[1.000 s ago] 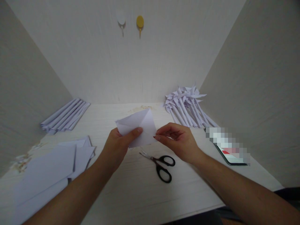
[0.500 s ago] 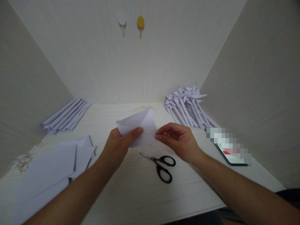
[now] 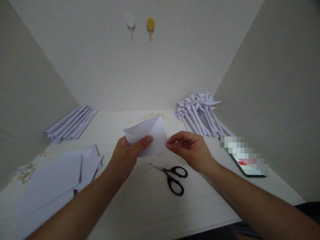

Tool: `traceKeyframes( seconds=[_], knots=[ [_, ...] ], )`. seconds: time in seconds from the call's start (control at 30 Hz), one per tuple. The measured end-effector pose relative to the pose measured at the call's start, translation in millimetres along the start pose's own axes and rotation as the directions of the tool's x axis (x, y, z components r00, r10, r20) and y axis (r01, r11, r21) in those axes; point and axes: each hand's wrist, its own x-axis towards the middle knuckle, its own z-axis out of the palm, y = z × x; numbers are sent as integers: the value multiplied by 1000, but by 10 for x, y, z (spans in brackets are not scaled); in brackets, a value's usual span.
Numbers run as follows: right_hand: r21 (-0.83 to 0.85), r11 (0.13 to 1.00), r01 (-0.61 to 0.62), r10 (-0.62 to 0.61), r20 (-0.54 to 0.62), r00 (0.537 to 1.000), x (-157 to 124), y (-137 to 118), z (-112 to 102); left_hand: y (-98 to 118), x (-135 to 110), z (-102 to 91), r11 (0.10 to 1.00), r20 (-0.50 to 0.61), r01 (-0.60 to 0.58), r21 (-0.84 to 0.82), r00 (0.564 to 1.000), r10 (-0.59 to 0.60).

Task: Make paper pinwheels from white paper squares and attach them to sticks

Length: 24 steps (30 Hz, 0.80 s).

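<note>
Holding folded paper up off table, approx. mid-view, betw. both hands, just beyond scissors.

L hand: closed grip, thumb flat across near face, other fingers mostly hidden behind; paper clamped from its L side. R hand: thumb + forefinger nearly together at paper's R edge, small gap; can't tell if they pinch the edge or anything small. Creases run to top corner.

Handling (est.): v. light; thin, bends easily, prob. stiffer along creases. Looks dry + smooth, so low slip risk w/ flat thumb. Fragile re: stray creasing/tearing, esp. at corners; too much squeeze would likely buckle it.

Hold pts (est.): broad thumb-vs-fingers pinch from L side, as L hand has it; light fingertip touch at R edge. Avoid pressing unsupported middle.

Nearby: loose sheets L, rolled tubes back L, paper pinwheels back R, phone R. Scissors partly open, apart from both hands.
</note>
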Motion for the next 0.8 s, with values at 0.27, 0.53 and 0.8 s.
traceKeyframes(
  seconds=[0.27,0.53,0.8],
  knots=[
    [-7,1000,17,-17,-9,1000,13,25,-6,-7,13,3,1000,3,-5,11,1000,5],
    [120,993,-8,8,7,1000,15,20,20,-14,14,-33,999,36,-4,34,999,2],
    [149,980,-131,115,116,987,-3,51,21,-4,49,-61,994,-73,34,103,997,-27]
  ],
)
